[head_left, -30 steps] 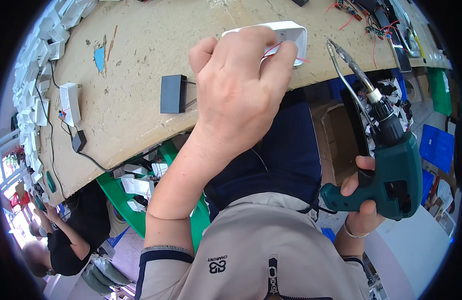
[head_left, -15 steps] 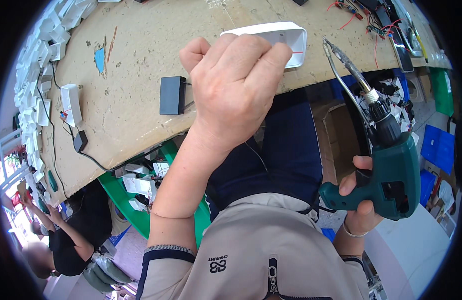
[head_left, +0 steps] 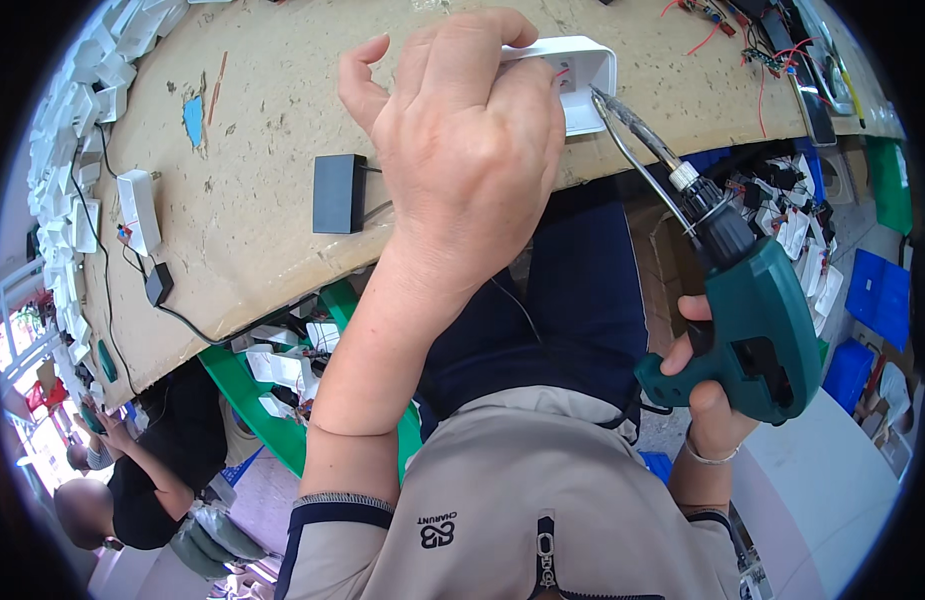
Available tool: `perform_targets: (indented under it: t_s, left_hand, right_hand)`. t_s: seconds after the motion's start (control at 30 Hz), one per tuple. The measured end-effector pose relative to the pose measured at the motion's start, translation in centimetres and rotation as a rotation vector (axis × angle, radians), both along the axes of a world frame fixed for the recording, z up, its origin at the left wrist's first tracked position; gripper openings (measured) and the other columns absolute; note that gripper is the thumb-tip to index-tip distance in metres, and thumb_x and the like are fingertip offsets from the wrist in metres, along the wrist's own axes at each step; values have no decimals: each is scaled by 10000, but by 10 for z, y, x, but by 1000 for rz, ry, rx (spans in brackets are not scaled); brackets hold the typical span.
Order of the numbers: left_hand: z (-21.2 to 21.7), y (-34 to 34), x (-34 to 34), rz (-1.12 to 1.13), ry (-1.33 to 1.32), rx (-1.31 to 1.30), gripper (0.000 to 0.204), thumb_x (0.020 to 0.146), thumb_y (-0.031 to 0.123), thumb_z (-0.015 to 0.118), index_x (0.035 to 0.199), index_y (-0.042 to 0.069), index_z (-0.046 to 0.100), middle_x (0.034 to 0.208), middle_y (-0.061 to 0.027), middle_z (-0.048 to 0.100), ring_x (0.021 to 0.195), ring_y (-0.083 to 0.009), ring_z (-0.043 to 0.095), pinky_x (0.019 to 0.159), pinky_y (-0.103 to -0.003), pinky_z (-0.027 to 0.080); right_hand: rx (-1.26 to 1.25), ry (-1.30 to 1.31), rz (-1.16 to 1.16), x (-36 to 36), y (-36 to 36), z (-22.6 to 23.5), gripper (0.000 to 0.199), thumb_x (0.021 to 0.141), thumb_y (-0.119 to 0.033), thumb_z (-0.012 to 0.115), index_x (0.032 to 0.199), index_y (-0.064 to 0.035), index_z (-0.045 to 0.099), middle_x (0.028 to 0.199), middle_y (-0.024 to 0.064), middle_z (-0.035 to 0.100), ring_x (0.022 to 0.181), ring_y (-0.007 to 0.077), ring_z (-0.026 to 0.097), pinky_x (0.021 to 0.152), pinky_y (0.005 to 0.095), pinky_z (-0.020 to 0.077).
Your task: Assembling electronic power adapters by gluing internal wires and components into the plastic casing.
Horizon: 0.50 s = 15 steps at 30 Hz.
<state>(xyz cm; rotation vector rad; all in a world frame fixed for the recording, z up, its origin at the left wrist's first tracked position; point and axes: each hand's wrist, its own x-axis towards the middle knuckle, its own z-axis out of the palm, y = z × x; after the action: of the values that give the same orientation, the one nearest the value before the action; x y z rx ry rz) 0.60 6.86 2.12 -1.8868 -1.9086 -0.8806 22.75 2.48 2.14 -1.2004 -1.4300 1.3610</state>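
A white plastic case (head_left: 594,62), open on top, lies near the table edge with small metal parts inside. My left hand (head_left: 462,140) is over its left part, fingers bent and the little finger sticking out. A short red wire (head_left: 562,72) shows at its thumb and forefinger, which appear pinched on it; the fingertips are partly hidden. My right hand (head_left: 707,375) grips a green pistol-shaped soldering gun (head_left: 767,320), a finger at its trigger. The gun's tip (head_left: 602,95), with a thin metal feed tube beside it, reaches the case's right end.
A black box-shaped adapter (head_left: 339,194) with a cable sits left of my hand. Farther left are a white case with wires (head_left: 139,212) and stacked white cases (head_left: 82,190). Circuit boards with red wires (head_left: 772,60) lie at right. A green bin (head_left: 247,405) stands below. Another person (head_left: 147,470) works at left.
The soldering gun has moved left and its tip is now at the case. My left hand has shifted slightly up and tilted, with the red wire now close to its fingertips.
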Motion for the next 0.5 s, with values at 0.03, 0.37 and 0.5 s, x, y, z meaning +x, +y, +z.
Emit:
perform_targets:
  t_s: [0.03, 0.37, 0.5]
  left_hand:
    - [-3, 1, -1, 1, 0, -1, 167, 596, 33, 637, 759, 52, 610, 859, -51, 544, 690, -186, 512, 732, -399, 291]
    - [-9, 4, 5, 16, 209, 121, 51, 626, 60, 647, 670, 55, 622, 817, 1, 569, 746, -133, 511, 732, -323, 277]
    - [-9, 1, 3, 10, 223, 97, 109, 619, 71, 657, 721, 52, 622, 851, -15, 567, 767, -147, 514, 740, -327, 285]
  right_hand:
    - [2, -13, 17, -1, 2, 1, 768, 656, -423, 721, 1149, 79, 415, 986, 209, 569, 613, 142, 591, 514, 211, 480]
    - [12, -18, 67, -7, 10, 1, 720, 692, -379, 706, 1145, 96, 409, 988, 217, 560, 633, 139, 582, 519, 223, 482]
    - [32, -34, 110, -7, 14, 2, 713, 693, -373, 707, 1141, 98, 412, 986, 214, 562, 633, 137, 581, 520, 222, 483]
